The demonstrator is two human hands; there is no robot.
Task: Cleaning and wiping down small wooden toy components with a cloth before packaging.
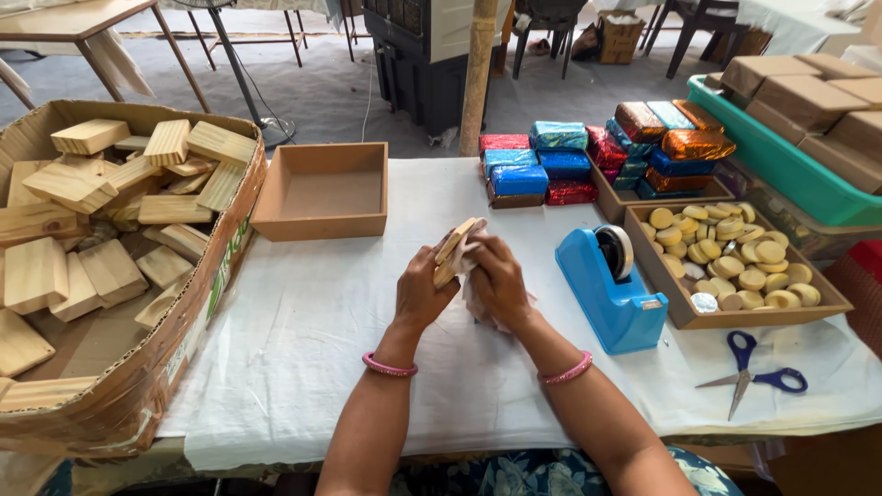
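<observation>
Hands over white cloth | my left hand (421,292) and right hand (499,280) together, both clamped on wooden block (454,246) with pale wrapping sheet (478,298) | blue tape dispenser (610,287) just right

Both your hands are up over the white cloth-covered table (303,349): your left hand (421,292) and right hand (499,280) grip a small wooden block (454,246) together, with pale wrapping paper (471,260) against it. Just right of your right hand sits the blue tape dispenser (611,289), then a tray of round yellow soaps (735,260). Blue-handled scissors (753,372) lie near the table edge. At your left, a cardboard box (147,386) holds wooden blocks; an empty wooden tray (322,191) stands behind.
</observation>
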